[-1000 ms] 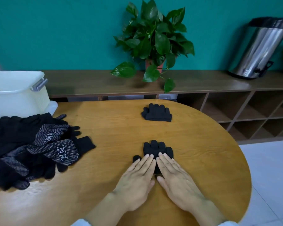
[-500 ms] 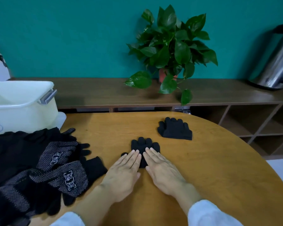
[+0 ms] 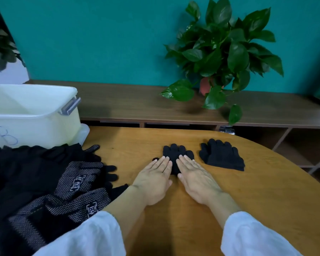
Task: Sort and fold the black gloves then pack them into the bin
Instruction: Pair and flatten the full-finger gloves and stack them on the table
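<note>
The left hand (image 3: 153,183) lies flat, palm down, fingers straight and close together, pressing on the near part of a folded black glove (image 3: 175,156) on the round wooden table (image 3: 266,209). The right hand (image 3: 196,180) lies the same way just beside it, fingers straight, pressing the glove's right half; neither hand grips anything. Only the glove's fingertips and a bit of thumb at 9 o'clock from the left hand's fingertips stick out beyond the hands.

At 3 o'clock from this glove, just beside it but apart, lies a second folded pair of black gloves (image 3: 222,156), its fingers toward 12 o'clock. At 9 o'clock from the hands, along the table's left edge, sits a loose pile of unsorted gloves (image 3: 44,182) (some plain black, some with a white dotted pattern and a square logo). At 10 o'clock, beyond the pile and touching it, stands the pale plastic bin (image 3: 35,122), with a grey latch on its right end and a blue scribble on its front; what is inside I cannot tell.

Behind the table runs a low wooden shelf (image 3: 137,106), and at 1 o'clock on it stands a leafy potted plant (image 3: 224,52) against the teal wall (image 3: 100,37). White sleeves (image 3: 248,237) cover both forearms.
</note>
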Tool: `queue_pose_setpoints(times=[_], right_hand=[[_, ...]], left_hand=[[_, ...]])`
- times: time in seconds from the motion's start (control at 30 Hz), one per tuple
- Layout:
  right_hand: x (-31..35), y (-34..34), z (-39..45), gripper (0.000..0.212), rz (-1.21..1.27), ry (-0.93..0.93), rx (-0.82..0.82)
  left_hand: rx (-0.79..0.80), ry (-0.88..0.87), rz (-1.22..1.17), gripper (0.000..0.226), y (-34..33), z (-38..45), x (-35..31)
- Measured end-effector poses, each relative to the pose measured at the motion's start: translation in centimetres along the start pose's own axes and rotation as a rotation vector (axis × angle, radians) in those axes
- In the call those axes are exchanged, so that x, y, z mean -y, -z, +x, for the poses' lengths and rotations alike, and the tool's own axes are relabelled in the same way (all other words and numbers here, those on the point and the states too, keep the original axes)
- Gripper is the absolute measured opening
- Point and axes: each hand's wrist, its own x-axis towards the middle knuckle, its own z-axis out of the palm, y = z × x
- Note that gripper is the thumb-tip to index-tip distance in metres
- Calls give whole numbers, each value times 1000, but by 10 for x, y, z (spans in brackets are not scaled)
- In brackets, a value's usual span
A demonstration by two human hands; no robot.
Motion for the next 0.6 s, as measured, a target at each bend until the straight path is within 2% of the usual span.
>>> queue_pose_setpoints(times=[0.17, 0.4, 0.53, 0.6], right_hand=[[33, 18, -30, 52, -28, 20, -120], [106, 26, -56, 45, 43, 92, -186], [141, 17, -51, 41, 40, 93, -163], [151, 7, -46, 43, 35, 78, -140]], left_hand=[[-84, 27, -62, 57, 7, -57, 19], [-160, 209, -182, 53, 31, -148, 81], [-180, 175, -159, 47, 28, -161, 100], [-163, 152, -155, 57, 28, -156, 97]])
